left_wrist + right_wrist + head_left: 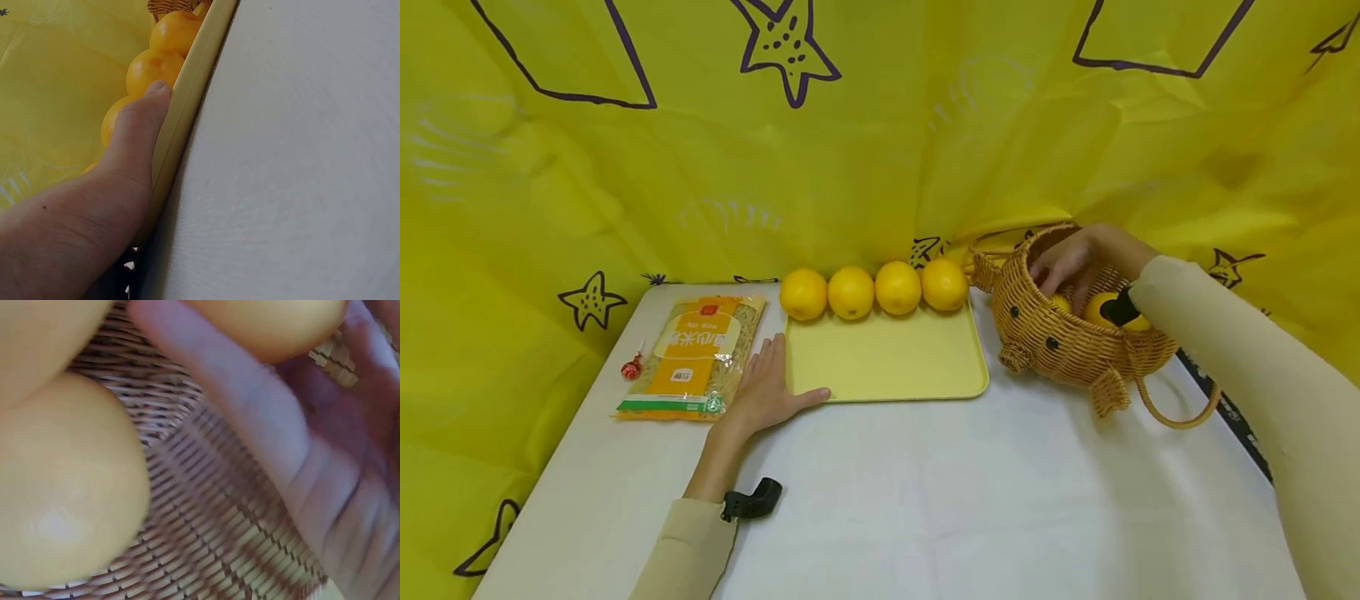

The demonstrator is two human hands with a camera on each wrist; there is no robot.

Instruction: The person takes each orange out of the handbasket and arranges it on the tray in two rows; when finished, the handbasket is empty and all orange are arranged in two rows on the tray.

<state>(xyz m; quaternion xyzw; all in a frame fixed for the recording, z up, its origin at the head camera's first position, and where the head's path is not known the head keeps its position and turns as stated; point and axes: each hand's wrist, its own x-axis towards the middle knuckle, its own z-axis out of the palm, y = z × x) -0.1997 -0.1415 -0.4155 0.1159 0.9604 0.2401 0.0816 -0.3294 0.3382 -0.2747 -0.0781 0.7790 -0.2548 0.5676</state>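
Yellow cloth (865, 183) rises behind a white tabletop (925, 508)

Four yellow fruits (851, 292) line the far edge of a pale yellow tray (887, 358). On its left, a clear-and-orange food packet (688, 358) lies right against the left hand (767, 396), leaving it little room; past the packet sits a red-wrapped sweet (632, 367). The left fingers are straight and slightly spread at the tray's left edge, thumb out along the near rim. On the tray's right, a wicker basket (1045, 342) with an animal face hides part of the right hand (1067, 258) from the head view.

Only the right wrist view looks inside: thumb and fingers curve round one fruit (269, 325), two others (69, 487) nearby. From the left wrist, the thumb shows against the tray's side.
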